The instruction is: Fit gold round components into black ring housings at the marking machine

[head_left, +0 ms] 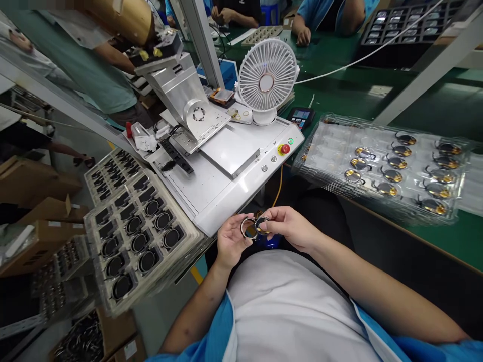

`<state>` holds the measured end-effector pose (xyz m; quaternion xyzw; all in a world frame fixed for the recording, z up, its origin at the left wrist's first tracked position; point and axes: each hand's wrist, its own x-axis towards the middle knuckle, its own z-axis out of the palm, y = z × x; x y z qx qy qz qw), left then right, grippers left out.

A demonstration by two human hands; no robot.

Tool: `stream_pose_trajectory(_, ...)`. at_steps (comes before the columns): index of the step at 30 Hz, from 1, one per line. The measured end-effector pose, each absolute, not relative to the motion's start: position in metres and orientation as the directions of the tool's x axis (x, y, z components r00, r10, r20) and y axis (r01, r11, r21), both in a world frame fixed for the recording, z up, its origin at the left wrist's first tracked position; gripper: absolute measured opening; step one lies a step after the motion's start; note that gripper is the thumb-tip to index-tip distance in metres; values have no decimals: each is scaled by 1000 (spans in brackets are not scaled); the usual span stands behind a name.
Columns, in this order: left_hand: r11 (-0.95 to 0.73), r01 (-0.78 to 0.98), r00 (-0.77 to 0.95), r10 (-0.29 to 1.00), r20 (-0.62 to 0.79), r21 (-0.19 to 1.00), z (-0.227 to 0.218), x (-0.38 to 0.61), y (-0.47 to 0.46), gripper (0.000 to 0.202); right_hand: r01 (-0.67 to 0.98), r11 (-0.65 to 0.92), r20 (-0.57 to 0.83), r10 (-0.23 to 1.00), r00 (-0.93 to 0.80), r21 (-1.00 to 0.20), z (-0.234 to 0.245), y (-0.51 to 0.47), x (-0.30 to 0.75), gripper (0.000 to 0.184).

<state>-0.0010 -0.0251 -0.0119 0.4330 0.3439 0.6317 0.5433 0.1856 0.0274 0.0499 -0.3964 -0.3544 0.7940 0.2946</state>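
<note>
In front of my body, my left hand grips a round metal watch case ring by its edge; its middle is see-through. My right hand pinches a small dark disc with gold-coloured parts, like a round watch display module. Ring and disc are side by side, close together; whether they touch I cannot tell. To the left, a clear tray holds round black pieces in rows. On the right, a stack of clear trays carries round modules with gold parts and black flex tails.
A white machine with a red stop button stands ahead, bearing a metal fixture. A white fan blows behind it. A keypad device lies on the green table. Cartons fill the lower left. Other people work beyond.
</note>
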Motion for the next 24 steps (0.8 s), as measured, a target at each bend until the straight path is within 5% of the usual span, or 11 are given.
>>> stream_pose_trajectory(5,-160,-400,-14,986,168,903,-19,2,-28,55,-223,-619,-466,741,-483,-753,52,13,170,43)
stream_pose_trajectory(14,-191,-333,-72,982,177,923,-27,0,-31,58,-157,-426,-343,858,-382,-891,57,8,160,30)
stream_pose_trajectory(24,-212,-348,-69,977,201,913,-27,0,-29,66,-179,-462,-368,844,-390,-869,62,9,159,32)
